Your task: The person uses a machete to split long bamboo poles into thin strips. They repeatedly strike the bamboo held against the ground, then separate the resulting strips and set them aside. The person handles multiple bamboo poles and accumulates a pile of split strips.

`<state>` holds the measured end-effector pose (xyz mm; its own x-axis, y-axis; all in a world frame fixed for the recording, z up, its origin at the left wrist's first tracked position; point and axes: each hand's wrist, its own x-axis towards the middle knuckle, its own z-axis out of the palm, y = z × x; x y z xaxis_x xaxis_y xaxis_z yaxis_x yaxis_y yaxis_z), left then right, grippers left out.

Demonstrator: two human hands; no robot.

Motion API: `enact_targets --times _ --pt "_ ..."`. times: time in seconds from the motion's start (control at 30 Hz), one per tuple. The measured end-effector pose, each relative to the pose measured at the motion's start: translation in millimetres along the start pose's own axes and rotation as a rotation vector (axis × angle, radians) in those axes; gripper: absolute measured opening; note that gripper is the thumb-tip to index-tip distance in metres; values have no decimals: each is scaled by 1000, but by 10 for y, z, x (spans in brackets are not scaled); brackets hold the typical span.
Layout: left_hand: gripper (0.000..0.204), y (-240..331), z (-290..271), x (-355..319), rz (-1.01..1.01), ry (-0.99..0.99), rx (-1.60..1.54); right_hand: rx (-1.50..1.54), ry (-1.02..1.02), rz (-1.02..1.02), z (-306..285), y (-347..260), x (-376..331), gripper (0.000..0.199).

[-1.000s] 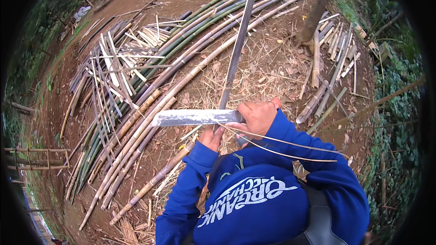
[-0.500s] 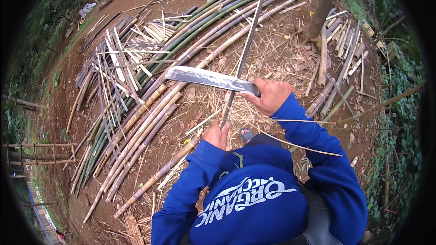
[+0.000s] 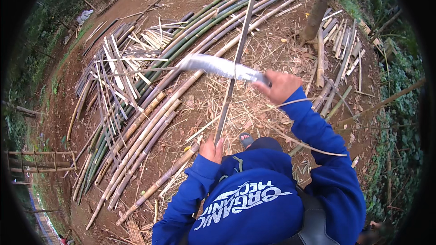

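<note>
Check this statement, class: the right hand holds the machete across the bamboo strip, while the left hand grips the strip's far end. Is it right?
Not quite: the left hand grips the bamboo strip at its near end, not its far one, as the head view shows. The right hand does hold the machete across the strip.

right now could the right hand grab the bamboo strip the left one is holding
Probably not: the right hand is wrapped around the machete, so its grip looks taken, though the bamboo strip runs close by on its left.
</note>
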<state>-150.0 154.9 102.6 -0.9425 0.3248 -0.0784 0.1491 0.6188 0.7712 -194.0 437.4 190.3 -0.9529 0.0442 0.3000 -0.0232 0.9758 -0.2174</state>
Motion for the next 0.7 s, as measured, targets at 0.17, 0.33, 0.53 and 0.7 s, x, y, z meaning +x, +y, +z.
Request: enact_targets --times 0.17,0.33,0.53,0.7 --pt "29 -22 -5 -46 -25 -98 -31 -80 -161 -113 -22 -33 12 56" --pt "29 -234 -35 -117 -76 -177 -42 30 -50 21 207 260 124 56" --pt "32 -362 -38 -165 -42 -167 -58 -71 -128 -126 162 108 41 61" --pt "27 -495 -18 -369 32 -159 -5 -5 -142 236 133 794 404 65"
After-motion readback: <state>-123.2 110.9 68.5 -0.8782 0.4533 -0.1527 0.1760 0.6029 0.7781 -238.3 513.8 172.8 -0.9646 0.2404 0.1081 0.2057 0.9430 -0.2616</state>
